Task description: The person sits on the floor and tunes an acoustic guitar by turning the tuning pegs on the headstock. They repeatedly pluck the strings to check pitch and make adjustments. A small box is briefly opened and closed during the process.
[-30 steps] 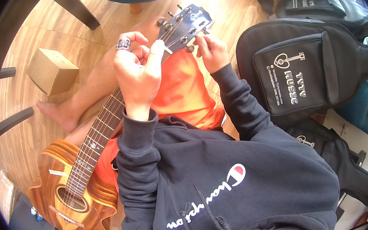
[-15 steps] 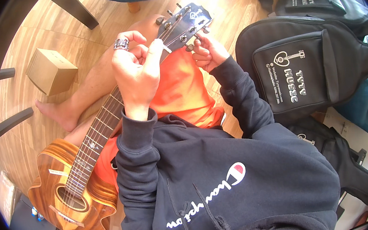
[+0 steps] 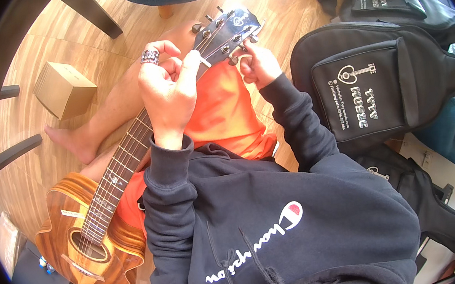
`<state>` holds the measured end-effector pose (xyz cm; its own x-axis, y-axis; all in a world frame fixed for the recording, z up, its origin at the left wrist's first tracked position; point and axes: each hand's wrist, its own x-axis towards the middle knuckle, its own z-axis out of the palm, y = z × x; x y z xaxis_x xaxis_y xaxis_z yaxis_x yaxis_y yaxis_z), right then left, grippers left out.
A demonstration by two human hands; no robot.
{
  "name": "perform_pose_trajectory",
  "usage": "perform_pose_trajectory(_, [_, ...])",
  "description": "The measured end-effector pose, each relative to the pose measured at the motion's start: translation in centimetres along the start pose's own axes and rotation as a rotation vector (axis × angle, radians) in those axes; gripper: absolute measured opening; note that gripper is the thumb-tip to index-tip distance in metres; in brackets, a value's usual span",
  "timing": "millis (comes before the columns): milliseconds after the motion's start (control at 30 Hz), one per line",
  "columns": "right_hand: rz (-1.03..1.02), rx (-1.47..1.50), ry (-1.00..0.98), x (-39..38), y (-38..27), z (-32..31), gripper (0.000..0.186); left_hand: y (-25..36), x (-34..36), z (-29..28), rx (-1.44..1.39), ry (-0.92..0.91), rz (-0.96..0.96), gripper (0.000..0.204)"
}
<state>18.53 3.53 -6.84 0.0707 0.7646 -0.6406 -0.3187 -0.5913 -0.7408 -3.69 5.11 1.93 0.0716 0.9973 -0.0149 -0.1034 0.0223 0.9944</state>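
Wooden flooring (image 3: 46,155) is seen beneath a guitar (image 3: 111,193) laid across the lap. Its neck is clasped by the left hand (image 3: 169,90); a tuning peg (image 3: 234,60) at the headstock is pinched by the right hand (image 3: 258,65).

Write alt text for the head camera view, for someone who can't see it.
A person's left hand grips the guitar neck near the headstock while the right hand pinches a tuning peg. Black gig bag right, cardboard box left.

Cardboard box (image 3: 63,88) on wooden floor (image 3: 29,157); black gig bag (image 3: 385,84).
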Motion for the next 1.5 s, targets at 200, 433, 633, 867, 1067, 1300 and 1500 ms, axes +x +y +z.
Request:
perform_pose_trajectory(200, [-0.885,-0.718,0.284,0.0,1.7,0.8,0.043,0.1,0.0,-0.1,-0.027,-0.003,-0.019,0.019])
perform_pose_trajectory(433, [-0.008,0.085,-0.044,0.1,0.2,-0.5,0.045,-0.1,0.0,0.0,-0.044,-0.013,-0.008,0.020])
perform_pose_trajectory(633, [-0.954,-0.799,0.339,0.2,1.8,0.1,0.027,0.2,0.0,-0.1,-0.043,-0.016,-0.013,0.019])
perform_pose_trajectory(867, [-0.436,-0.396,0.148,-0.4,0.8,-0.3,0.037,-0.1,-0.1,-0.3,-0.055,-0.015,-0.013,0.020])
perform_pose_trajectory(1067, [-0.897,-0.867,0.389,-0.6,2.0,0.9,0.026,0.0,0.1,-0.2,-0.085,-0.019,-0.014,0.021])
perform_pose_trajectory(1300, [0.123,0.311,-0.292,0.7,0.6,-1.7,0.041,0.0,-0.2,-0.1,-0.102,-0.027,-0.028,0.020])
perform_pose_trajectory(1500, [-0.843,-0.639,0.305,-0.1,1.9,0.1,0.028,0.1,0.0,-0.2,-0.112,-0.033,-0.033,0.021])
